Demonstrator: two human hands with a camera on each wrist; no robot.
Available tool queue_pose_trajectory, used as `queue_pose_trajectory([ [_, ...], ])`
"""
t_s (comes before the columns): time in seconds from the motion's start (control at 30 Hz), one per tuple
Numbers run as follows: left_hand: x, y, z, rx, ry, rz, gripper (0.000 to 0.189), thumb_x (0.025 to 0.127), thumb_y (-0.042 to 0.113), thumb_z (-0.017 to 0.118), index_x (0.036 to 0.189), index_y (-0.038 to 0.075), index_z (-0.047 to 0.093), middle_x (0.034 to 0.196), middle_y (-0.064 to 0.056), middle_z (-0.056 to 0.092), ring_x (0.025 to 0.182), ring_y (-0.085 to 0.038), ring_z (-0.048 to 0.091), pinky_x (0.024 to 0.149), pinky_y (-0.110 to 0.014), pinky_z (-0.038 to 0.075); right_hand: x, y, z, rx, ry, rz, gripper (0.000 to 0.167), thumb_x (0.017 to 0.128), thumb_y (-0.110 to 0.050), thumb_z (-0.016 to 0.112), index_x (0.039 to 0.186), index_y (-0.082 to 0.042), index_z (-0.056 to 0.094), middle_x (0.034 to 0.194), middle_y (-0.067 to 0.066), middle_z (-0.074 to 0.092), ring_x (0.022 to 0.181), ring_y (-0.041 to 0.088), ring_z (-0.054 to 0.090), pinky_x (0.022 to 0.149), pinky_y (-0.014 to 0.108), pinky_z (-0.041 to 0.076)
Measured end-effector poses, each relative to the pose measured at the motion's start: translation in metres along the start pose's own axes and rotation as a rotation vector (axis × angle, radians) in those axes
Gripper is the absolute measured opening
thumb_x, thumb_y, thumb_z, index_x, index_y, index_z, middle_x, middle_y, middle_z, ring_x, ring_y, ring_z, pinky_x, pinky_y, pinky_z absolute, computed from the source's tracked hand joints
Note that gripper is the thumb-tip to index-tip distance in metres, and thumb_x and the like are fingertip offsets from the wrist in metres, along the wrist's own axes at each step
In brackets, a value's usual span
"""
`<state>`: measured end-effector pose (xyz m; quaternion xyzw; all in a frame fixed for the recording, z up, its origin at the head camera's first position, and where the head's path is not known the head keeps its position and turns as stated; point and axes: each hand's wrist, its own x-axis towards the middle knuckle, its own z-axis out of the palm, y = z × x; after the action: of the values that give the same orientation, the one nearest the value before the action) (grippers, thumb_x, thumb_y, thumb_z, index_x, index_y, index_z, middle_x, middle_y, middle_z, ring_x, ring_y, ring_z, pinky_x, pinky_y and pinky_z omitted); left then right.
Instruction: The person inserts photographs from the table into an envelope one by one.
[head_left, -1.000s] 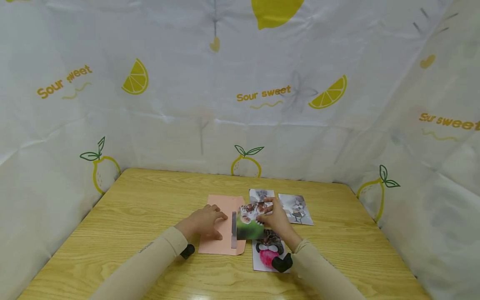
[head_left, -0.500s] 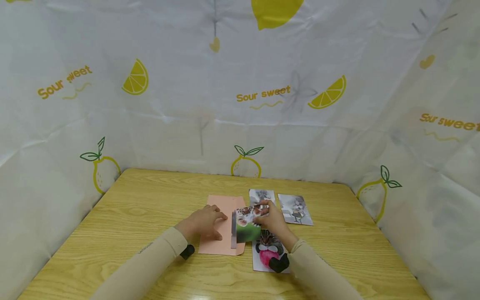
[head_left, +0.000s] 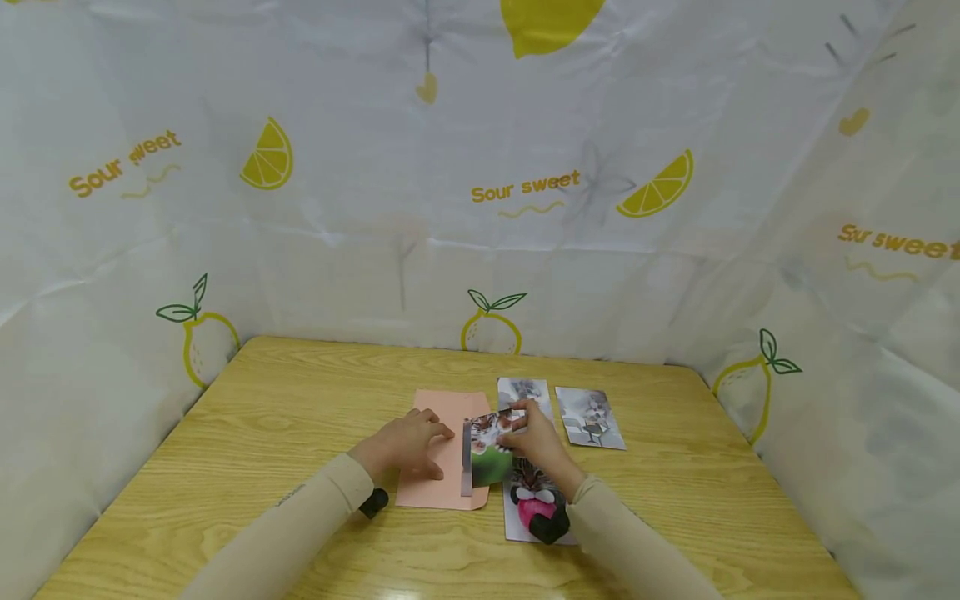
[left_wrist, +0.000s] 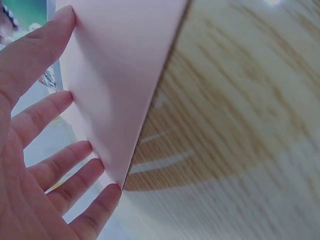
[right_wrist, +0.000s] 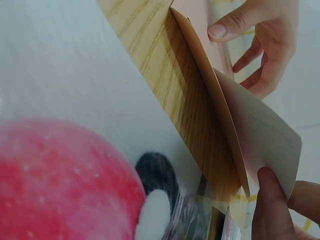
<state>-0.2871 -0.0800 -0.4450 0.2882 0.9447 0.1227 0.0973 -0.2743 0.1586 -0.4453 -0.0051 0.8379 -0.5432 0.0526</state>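
A pink envelope [head_left: 427, 496] lies on the table, its flap side toward the right. My left hand [head_left: 405, 442] rests spread fingertips on it; in the left wrist view the thumb and fingers [left_wrist: 42, 112] touch its surface and edge. With my right hand [head_left: 536, 437] I pinch a tiger-cub postcard [head_left: 491, 467] by its right side. Its left edge lies over the envelope's opening, beside a grey strip [head_left: 467, 475] that sticks out there. In the right wrist view the postcard's pale back [right_wrist: 265, 130] tilts up from the envelope's flap [right_wrist: 220, 105]; whether its edge is inside is hidden.
A kitten postcard with a pink ball [head_left: 531, 510] lies in front of my right hand, partly covered by it and the black wrist camera [head_left: 551, 529]. Two greyish postcards lie behind: one [head_left: 522, 389] partly hidden, another [head_left: 592, 417] farther right. A lemon-print curtain [head_left: 360, 275] borders the wooden table [head_left: 315, 383].
My right hand has moved left and slightly nearer with the tiger postcard, which now overlaps more of the envelope's opening side. The left hand stays in place.
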Motion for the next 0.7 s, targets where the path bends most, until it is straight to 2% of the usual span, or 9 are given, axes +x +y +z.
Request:
queue_pose_trajectory([
  [0.37,0.0035,-0.0026,0.0011,0.020,-0.012,-0.001,0.058,0.077,0.042,0.080,0.128,0.020,0.062,0.133,-0.009,0.051,0.126,-0.031,0.046,0.100,-0.045,0.044,0.0047,0.0001,0.0043,-0.017,-0.009,0.022,0.060,0.084,0.003,0.071,0.135,0.001,0.041,0.094,0.015,0.051,0.068,0.020,0.055,0.059,0.034,0.051],
  [0.7,0.0023,-0.0004,-0.0029,-0.003,-0.024,-0.011,0.058,0.077,0.040,0.081,0.128,0.019,0.062,0.134,-0.010,0.051,0.127,-0.032,0.046,0.102,-0.045,0.043,0.0081,0.0024,0.0077,-0.099,0.001,0.015,0.060,0.083,0.001,0.073,0.135,0.001,0.043,0.088,0.013,0.052,0.064,0.019,0.052,0.055,0.032,0.048],
])
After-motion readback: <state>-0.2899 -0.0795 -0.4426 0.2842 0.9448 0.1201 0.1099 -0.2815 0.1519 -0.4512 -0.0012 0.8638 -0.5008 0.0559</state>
